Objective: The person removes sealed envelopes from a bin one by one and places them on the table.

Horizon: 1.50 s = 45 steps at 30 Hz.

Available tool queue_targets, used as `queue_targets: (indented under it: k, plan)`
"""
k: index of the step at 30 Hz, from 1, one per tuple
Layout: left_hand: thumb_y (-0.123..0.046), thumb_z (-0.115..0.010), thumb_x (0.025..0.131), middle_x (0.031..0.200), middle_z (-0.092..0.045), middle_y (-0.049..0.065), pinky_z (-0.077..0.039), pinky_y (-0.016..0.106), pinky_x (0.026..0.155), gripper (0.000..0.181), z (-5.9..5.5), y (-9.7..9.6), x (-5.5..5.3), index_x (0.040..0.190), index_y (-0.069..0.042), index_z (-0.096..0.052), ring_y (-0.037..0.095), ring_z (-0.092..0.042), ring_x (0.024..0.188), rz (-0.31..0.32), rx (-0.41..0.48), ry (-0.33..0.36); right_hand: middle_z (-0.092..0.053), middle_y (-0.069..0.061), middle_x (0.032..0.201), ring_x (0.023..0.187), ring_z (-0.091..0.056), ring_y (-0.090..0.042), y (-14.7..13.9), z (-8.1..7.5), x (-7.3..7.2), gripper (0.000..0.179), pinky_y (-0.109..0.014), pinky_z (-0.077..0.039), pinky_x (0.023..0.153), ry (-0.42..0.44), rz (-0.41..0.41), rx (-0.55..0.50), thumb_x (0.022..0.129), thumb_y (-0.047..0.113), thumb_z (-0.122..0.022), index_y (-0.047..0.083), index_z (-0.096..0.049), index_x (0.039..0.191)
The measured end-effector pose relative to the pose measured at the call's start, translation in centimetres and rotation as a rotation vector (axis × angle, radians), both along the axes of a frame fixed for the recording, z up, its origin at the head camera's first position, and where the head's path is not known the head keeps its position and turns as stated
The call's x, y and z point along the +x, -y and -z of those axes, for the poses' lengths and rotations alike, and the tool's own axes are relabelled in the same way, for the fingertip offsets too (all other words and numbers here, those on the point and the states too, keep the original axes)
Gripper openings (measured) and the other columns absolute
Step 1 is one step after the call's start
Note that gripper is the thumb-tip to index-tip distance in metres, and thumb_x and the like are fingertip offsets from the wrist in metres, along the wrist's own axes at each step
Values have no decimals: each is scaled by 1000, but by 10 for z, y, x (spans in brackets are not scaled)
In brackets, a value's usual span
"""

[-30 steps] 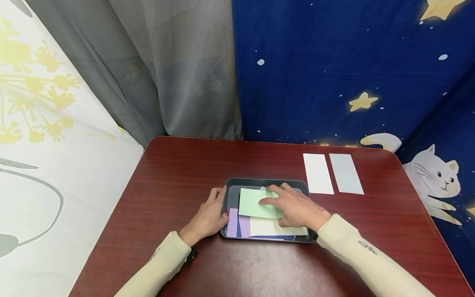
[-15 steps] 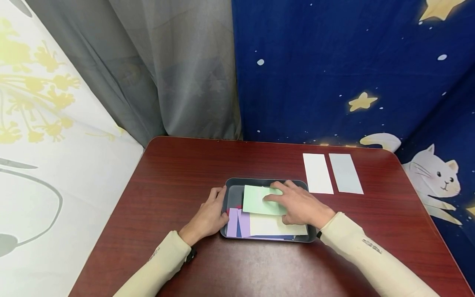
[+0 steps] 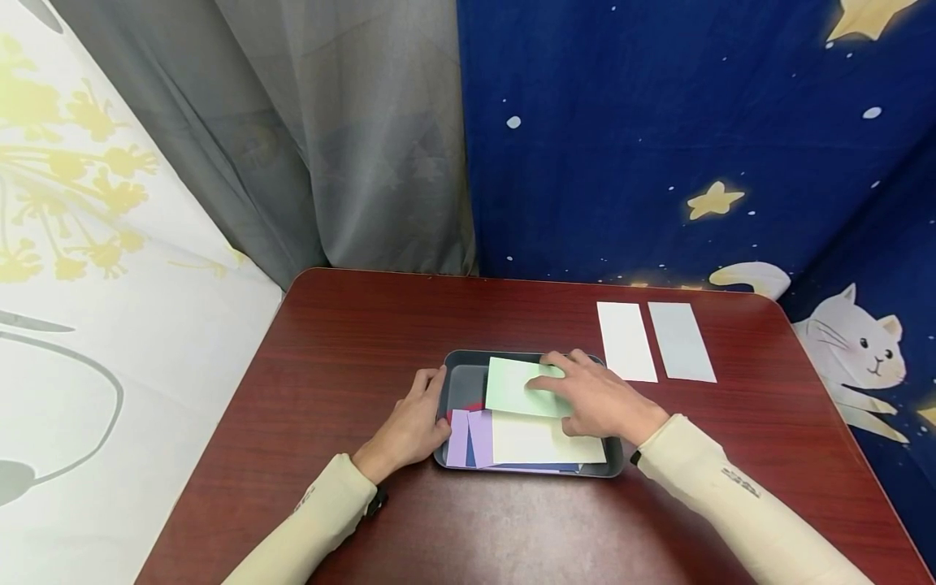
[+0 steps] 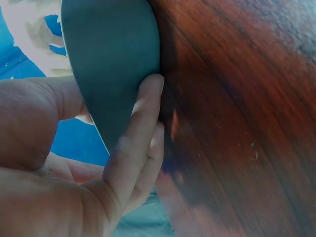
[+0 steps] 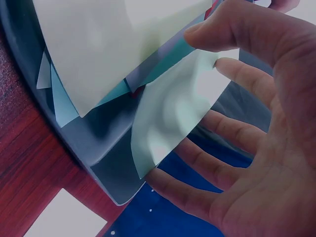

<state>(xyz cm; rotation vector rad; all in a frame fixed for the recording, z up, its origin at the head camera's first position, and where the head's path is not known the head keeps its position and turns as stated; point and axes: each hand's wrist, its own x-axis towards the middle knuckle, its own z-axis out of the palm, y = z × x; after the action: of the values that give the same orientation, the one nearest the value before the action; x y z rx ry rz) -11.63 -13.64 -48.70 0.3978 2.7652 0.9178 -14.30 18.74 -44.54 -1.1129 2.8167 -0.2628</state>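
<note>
My left hand [image 3: 406, 431] grips the left end of a dark grey tray [image 3: 464, 383]; in the left wrist view its fingers [image 4: 129, 143] lie along the tray's outer wall. Over the tray's back right part, my right hand [image 3: 601, 400] holds a pale green paper card [image 3: 512, 388], thumb towards its near edge and fingers at its far edge. In the right wrist view the green card [image 5: 170, 113] bows slightly. Below it in the tray lie a cream card [image 3: 544, 440], purple cards [image 3: 482, 443] and blue pieces, mostly covered. A bit of red shows behind them.
To the tray's back right, a white paper card [image 3: 627, 341] and a pale grey-blue one [image 3: 682, 341] lie side by side on the dark red wooden table [image 3: 366, 333]. Grey and star-patterned blue curtains [image 3: 621, 162] hang behind the table.
My right hand has moved back and slightly right with the green card, uncovering more of the cream card and the tray floor. The left hand has stayed on the tray.
</note>
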Motion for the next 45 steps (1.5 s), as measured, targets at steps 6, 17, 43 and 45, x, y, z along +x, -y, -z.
queue_targets:
  k: [6, 17, 43, 45]
  plan:
    - [2, -71, 94, 161, -41, 16, -53, 43, 76, 85, 0, 0, 0, 169, 5, -32, 27, -60, 82, 0, -2, -9, -55, -16, 154, 120, -56, -37, -2, 0, 0, 68, -46, -56, 88, 1, 6, 7, 79, 9, -91, 22, -73, 143]
    - [2, -71, 94, 161, -41, 17, -54, 45, 79, 84, 1, 0, 0, 169, 5, -32, 28, -61, 87, -3, 2, -4, -56, -15, 153, 116, -55, -35, -9, -4, -1, 69, -43, -54, 82, -8, 30, -3, 78, 8, -90, 23, -74, 143]
    - [1, -69, 95, 163, -39, 17, -48, 38, 69, 85, 1, 1, 0, 170, 6, -30, 21, -56, 71, 7, 20, 1, -56, -16, 151, 110, -57, -36, -42, -8, -17, 66, -47, -55, 77, -29, 131, -45, 77, 11, -90, 23, -75, 140]
    - [1, -69, 95, 163, -39, 18, -48, 39, 70, 85, 2, 1, 0, 170, 6, -30, 21, -56, 71, 9, 21, -2, -56, -17, 152, 112, -56, -36, -46, -8, -19, 66, -48, -55, 79, -23, 144, -39, 78, 11, -89, 23, -75, 141]
